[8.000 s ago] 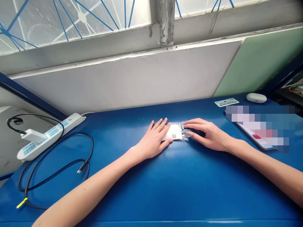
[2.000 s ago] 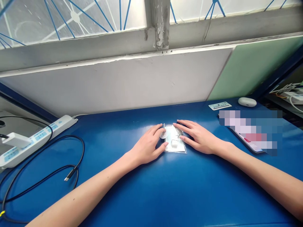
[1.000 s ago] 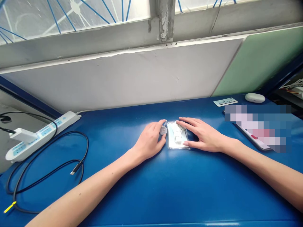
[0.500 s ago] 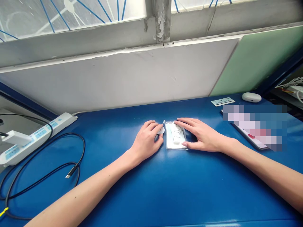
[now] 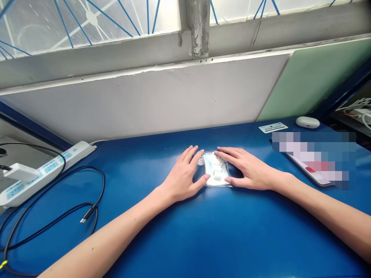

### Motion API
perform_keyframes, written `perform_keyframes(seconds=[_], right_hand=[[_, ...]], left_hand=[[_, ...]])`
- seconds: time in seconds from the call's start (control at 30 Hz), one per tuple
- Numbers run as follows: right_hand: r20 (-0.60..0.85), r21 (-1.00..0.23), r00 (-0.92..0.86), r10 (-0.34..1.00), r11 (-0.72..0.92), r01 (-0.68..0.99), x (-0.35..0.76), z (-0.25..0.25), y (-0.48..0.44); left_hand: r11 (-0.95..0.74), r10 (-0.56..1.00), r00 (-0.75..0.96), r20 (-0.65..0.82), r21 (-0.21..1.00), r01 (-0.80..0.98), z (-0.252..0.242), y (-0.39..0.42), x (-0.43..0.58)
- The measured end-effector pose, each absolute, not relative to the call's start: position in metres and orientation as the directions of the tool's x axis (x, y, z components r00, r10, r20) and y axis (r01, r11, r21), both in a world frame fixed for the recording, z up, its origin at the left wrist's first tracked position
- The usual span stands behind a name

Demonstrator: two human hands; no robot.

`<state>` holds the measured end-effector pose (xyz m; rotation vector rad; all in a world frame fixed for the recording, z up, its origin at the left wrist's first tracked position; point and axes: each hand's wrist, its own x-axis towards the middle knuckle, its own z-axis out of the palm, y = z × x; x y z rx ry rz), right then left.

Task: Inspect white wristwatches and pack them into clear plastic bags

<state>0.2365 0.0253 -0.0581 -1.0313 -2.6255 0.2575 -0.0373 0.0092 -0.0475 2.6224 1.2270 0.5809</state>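
Observation:
A small clear plastic packet (image 5: 218, 180) lies flat on the blue tabletop (image 5: 185, 231), holding a pale blue-white backing and white pieces too small to name. Its right side is held by my right hand (image 5: 251, 169), fingertips on the upper edge and thumb on the lower right corner. My left hand (image 5: 183, 178) has its fingers spread, with the thumb tip touching the packet's lower left corner. Under its index fingertip is a small round clear piece (image 5: 201, 160) beside the packet's left edge, partly hidden by the finger.
On the left are a white power strip (image 5: 62, 159) with a white plug adapter (image 5: 21, 172) and a looped black cable (image 5: 101, 181). To the right lie a phone-like slab (image 5: 317, 175), partly pixelated, a printed card (image 5: 273, 127) and a white earbud case (image 5: 307, 122). A wall panel (image 5: 145, 108) stands behind.
My left hand has opened from its closed grip around the round piece, and its thumb has moved onto the packet. My right hand has stayed in place. The view has tilted up slightly.

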Motion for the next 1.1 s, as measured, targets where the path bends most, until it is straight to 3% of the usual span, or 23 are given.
perform_keyframes(seconds=[0.33, 1.1], right_hand=[[0.222, -0.297, -0.721, 0.656, 0.75, 0.591, 0.2395, -0.0599, 0.0256], [0.176, -0.304, -0.703, 0.69, 0.717, 0.628, 0.2398, -0.0609, 0.0276]], left_hand=[[-0.673, 0.724, 0.68, 0.115, 0.337, 0.659, -0.046, 0.0121, -0.0369], [-0.627, 0.769, 0.628, 0.117, 0.332, 0.705, -0.0428, 0.0102, -0.0353]])
